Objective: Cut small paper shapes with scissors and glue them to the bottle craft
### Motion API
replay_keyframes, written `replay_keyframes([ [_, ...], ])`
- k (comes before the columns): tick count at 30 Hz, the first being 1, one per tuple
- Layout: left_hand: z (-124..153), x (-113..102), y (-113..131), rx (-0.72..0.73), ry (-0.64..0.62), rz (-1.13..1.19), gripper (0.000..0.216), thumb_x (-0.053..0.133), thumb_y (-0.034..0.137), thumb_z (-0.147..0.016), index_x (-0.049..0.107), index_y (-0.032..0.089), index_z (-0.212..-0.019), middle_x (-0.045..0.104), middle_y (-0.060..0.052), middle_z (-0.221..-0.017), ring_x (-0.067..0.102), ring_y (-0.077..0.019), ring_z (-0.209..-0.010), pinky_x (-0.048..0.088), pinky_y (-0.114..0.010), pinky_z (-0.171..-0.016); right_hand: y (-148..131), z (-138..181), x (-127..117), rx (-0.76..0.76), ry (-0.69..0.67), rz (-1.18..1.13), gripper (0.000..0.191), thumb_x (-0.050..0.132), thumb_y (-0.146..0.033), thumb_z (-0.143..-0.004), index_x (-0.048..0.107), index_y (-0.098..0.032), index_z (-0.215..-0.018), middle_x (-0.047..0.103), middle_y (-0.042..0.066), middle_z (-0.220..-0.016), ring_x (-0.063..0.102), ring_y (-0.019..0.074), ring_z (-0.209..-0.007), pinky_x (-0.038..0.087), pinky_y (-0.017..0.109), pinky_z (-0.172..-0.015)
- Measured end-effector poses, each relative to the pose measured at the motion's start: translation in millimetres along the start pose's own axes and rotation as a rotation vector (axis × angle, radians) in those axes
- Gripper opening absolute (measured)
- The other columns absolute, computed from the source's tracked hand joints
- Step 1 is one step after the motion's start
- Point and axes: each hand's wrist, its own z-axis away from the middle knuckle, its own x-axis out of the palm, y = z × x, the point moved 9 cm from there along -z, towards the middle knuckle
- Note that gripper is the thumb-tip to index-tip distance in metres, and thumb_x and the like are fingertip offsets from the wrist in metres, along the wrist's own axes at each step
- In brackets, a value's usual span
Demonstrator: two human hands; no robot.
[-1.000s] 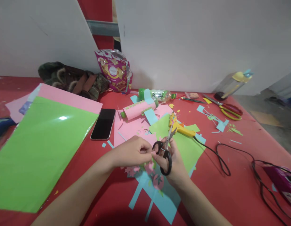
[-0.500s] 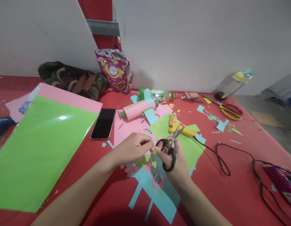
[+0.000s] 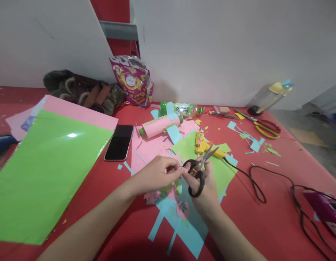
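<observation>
In the head view, the left hand [image 3: 158,172] has its thumb and forefinger closed in a pinch on a small pink paper piece [image 3: 186,169], mostly hidden by the fingers. The tips of the right hand [image 3: 205,186] meet it from the other side, so the piece sits between both sets of fingers. The right fingers also grip black-handled scissors [image 3: 203,162], with a thumb and fingers at the loops and parted blades pointing away beyond the fingers.

Just below the left fingers lie pink and green cut-outs, among them a round pink cut-out [image 3: 182,209], over a light blue paper sheet [image 3: 193,237]. Just beyond the right fingers, a yellow glue gun [image 3: 210,148] rests on a green paper sheet [image 3: 220,172], its black cord trailing right.

Beyond the left fingers, a pink paper-wrapped tube [image 3: 161,126] lies in front of a clear green-labelled bottle [image 3: 181,108]. Farther left of those fingers are a smartphone [image 3: 119,142] and a clear-sleeved pack of green and pink paper [image 3: 50,163]. Well to the right and beyond the right fingers, red-and-yellow-handled scissors [image 3: 265,128] lie on the red surface [image 3: 265,228] near a yellow-lidded drinking bottle [image 3: 268,98].
</observation>
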Motion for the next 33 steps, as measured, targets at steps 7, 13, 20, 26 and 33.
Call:
replay_keyframes([
  [7,-2.8,0.1,0.3,0.039,0.033,-0.035,0.026,0.039,0.028,-0.077,0.045,0.014,-0.055,0.039,0.004,-0.054,0.036,-0.0077,-0.053,0.029,-0.019,-0.051,2.6,-1.0,-0.1,0.01,-0.016,0.0,0.034,0.063,-0.014,-0.061,0.037,-0.024,-0.08,0.048,-0.007,-0.066,0.047,0.0079,-0.057,0.038,0.02,-0.053],
  [13,-0.8,-12.8,-2.9,0.038,0.061,-0.067,0.025,0.039,0.025,-0.076,0.047,0.013,-0.056,0.044,0.003,-0.054,0.041,-0.0087,-0.056,0.033,-0.02,-0.055,9.9,3.6,14.6,0.119,-0.148,0.06,0.035,0.064,-0.014,-0.06,0.036,-0.024,-0.08,0.047,-0.008,-0.062,0.043,0.0065,-0.048,0.034,0.018,-0.044],
  [20,5.4,-51.3,-4.1,-0.005,0.279,-0.008,0.022,0.043,0.025,-0.074,0.045,0.014,-0.056,0.043,0.004,-0.054,0.04,-0.0076,-0.054,0.034,-0.019,-0.054,28.4,16.7,35.9,0.288,-0.368,0.055,0.034,0.062,-0.033,-0.066,0.034,-0.024,-0.081,0.041,-0.008,-0.062,0.041,0.0063,-0.042,0.033,0.022,-0.043],
  [26,8.0,-58.0,-4.2,0.009,0.324,0.041,0.022,0.043,0.026,-0.073,0.045,0.013,-0.055,0.045,0.003,-0.054,0.043,-0.0083,-0.055,0.037,-0.02,-0.055,26.6,19.5,40.8,0.256,-0.482,0.034,0.035,0.062,-0.039,-0.067,0.035,-0.023,-0.083,0.042,-0.005,-0.068,0.045,0.0095,-0.056,0.033,0.024,-0.05],
  [33,7.3,-45.8,0.4,-0.002,0.24,0.04,0.022,0.042,0.024,-0.074,0.044,0.014,-0.054,0.039,0.005,-0.052,0.036,-0.006,-0.05,0.033,-0.018,-0.051,18.2,23.7,48.4,0.261,-0.542,0.063,0.039,0.063,-0.044,-0.065,0.035,-0.023,-0.081,0.041,-0.004,-0.067,0.042,0.0099,-0.058,0.032,0.025,-0.056],
])
